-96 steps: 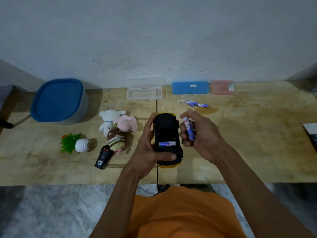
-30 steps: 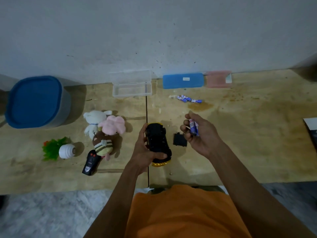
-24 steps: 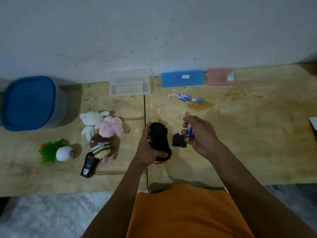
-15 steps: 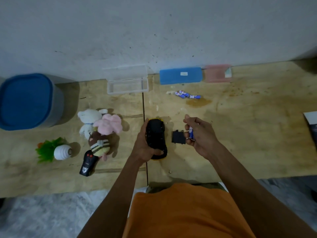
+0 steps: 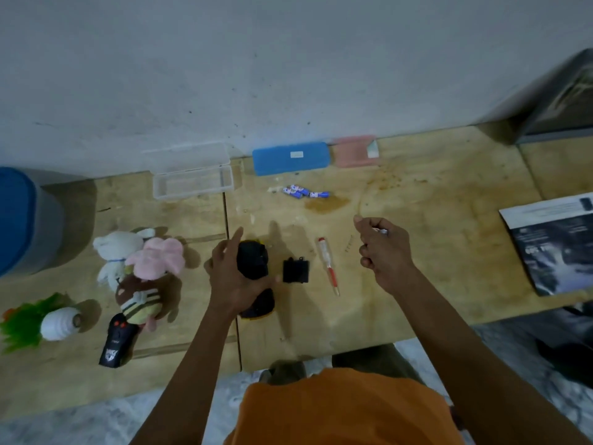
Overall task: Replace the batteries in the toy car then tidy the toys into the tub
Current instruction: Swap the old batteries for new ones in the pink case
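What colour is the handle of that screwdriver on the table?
The screwdriver has a red and clear handle, as the head view shows.

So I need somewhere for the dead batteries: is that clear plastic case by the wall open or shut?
Open: the clear case has its lid tipped back against the wall.

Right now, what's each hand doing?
Left hand: holds the toy car on the table.
Right hand: fingers curled round something small, probably batteries; mostly hidden.

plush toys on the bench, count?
3, in one cluster left of the toy car: white bunny farthest back, pink plush beside it, striped bee nearest. None look hidden.
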The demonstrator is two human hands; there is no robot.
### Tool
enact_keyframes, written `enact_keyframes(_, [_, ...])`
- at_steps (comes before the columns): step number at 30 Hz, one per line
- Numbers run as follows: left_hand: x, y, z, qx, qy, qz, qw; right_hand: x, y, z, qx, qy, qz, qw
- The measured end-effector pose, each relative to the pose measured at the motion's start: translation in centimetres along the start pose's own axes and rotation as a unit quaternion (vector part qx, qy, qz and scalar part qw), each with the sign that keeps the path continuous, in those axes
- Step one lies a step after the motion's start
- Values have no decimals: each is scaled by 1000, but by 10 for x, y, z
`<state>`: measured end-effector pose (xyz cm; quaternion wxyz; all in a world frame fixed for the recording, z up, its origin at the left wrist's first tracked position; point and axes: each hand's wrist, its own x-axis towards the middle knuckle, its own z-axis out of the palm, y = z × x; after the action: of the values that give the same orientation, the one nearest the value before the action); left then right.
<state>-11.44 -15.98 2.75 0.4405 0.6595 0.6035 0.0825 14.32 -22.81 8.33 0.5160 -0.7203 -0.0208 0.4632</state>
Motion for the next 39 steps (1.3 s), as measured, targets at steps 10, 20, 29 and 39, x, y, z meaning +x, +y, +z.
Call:
enact_keyframes(10, [112,162,96,189,159,184,951,145,-61,-29,-84,26,17,996])
enact_keyframes(20, [221,206,156,371,108,189,903,245,-64,-4,-80,35,115,989])
enact_keyframes(29, [239,191,171,405,171,218,872,252,-58,6,36,38,178,983])
enact_keyframes(39, [241,186,167,422,184,223,859,238,-60,-3,73,-51,160,983])
